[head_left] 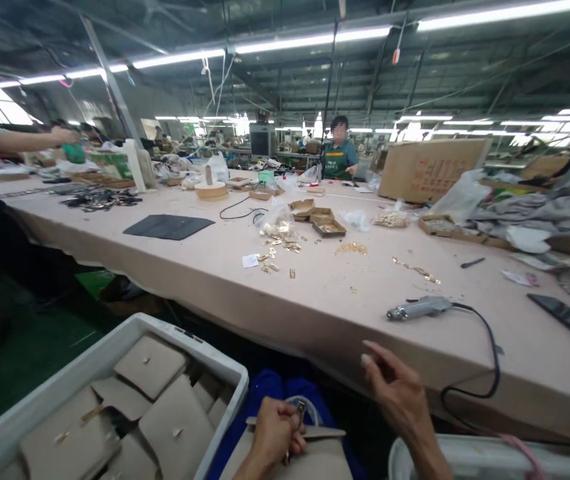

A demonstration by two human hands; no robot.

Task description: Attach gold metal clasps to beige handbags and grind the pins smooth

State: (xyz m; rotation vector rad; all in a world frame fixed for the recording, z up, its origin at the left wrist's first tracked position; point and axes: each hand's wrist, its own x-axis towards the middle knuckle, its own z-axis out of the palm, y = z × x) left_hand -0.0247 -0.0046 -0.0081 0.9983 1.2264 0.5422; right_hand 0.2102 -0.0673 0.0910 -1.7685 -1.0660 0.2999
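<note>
On my lap lies a beige leather-like bag piece [322, 460] with a flap edge across its top. My left hand [275, 427] is closed over that edge, fingers curled around a small shiny metal fitting [301, 407]. What the inner fingers touch is hidden. My right hand [402, 397] is raised in front of the table edge, thumb and fingers apart, nothing visible in it. The grey electric screwdriver [422, 308] lies on the table beyond it, its dark cord curving down to the right. Loose gold fittings [292, 273] are scattered farther back.
A white crate [237, 380] of beige bag pieces [177, 413] stands at my left. On the table [215, 280] are a dark mat [169, 226], small cardboard boxes [329, 223] and a black phone-like slab [567, 320]. One person [341, 157] is across the table; another's arm [25, 139] reaches in from the left.
</note>
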